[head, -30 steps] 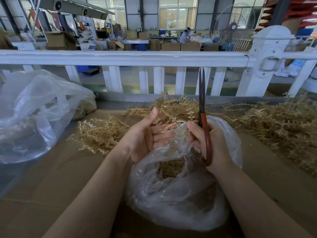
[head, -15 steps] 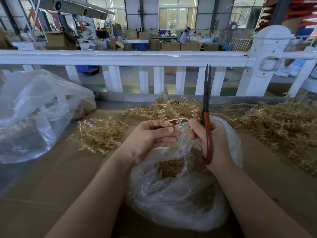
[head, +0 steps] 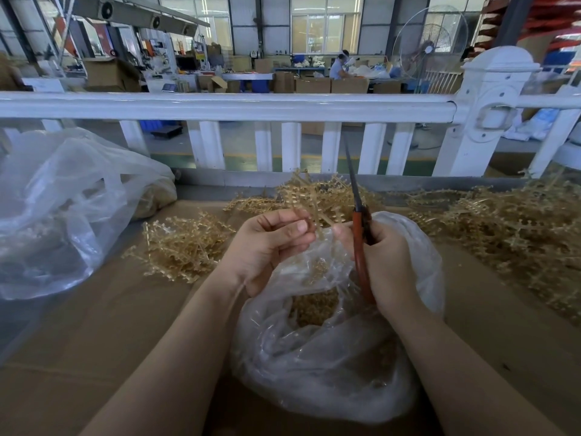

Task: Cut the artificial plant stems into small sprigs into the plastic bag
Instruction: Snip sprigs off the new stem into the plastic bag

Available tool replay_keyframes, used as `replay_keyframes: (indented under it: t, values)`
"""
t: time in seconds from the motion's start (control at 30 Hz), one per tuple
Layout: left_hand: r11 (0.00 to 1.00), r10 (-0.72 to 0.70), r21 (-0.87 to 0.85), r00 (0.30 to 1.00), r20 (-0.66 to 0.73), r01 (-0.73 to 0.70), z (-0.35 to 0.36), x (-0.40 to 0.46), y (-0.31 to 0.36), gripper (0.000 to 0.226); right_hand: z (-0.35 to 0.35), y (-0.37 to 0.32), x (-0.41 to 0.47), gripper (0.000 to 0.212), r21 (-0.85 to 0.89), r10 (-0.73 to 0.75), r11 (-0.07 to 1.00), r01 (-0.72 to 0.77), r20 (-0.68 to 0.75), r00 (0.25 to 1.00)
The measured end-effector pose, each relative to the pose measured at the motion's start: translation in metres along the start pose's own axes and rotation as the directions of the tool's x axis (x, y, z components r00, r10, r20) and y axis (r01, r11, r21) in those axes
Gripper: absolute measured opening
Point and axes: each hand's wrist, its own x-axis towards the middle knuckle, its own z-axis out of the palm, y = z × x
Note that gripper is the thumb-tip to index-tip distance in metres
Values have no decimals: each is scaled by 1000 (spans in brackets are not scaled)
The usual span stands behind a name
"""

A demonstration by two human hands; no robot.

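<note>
At the left of the frame lies a large crumpled clear plastic sack [head: 63, 209], and just right of it a loose heap of pale golden plastic stems [head: 185, 247] on the brown cardboard work surface [head: 94, 341]. In the centre the left hand [head: 267, 247] has its fingers curled and pinches one thin golden artificial stem [head: 309, 212], which rises above the open mouth of the clear plastic bag [head: 330, 357]. Some small cut sprigs [head: 314, 306] are already visible inside this bag. To the right of the stem, the right hand [head: 386, 262] grips the long scissors with orange-red handles [head: 358, 221]; their dark blades point up and appear closed. The thumb of this hand touches or nearly touches the lower end of the stem; I cannot tell which. Further right, another big pile of uncut stems [head: 503, 231] covers the surface.

In my judgement, the main risk is that the blades stand beside the stem and not around it, so they must turn close to the left fingers, and a hurried cut could nick them. Also the stem is held at the far edge of the bag mouth, so a cut piece may spring outside and land on the cardboard
</note>
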Motion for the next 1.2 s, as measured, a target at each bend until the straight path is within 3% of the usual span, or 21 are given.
replay_keyframes:
  t: [0.13, 0.23, 0.4, 0.57, 0.73, 1.2]
  values:
    - [995, 72, -56, 991, -116, -79, 0, 2, 0, 26, 1, 0, -3, 34, -117, -101, 988, 100, -4, 995]
    - [988, 146, -32, 977, -158, -153, -1, 3, 1, 22, 2, 5, -3, 40, -192, -183, 962, 195, 80, 980]
    - [969, 247, 71, 955, -165, -238, -2, 5, -1, 15, 5, 12, -3, 81, -437, -215, 856, 276, 184, 959]
    - [945, 311, 153, 940, -144, -289, 0, 3, -2, 18, 3, 15, -2, 68, -559, -262, 768, 312, 170, 950]
    - [918, 355, 237, 925, -136, -318, 1, 3, -3, 21, 4, 13, -3, 68, -597, -271, 735, 322, 177, 946]
    - [918, 366, 198, 926, -95, -343, 0, 4, -1, 13, 5, 11, -4, 88, -561, -269, 765, 317, 170, 948]
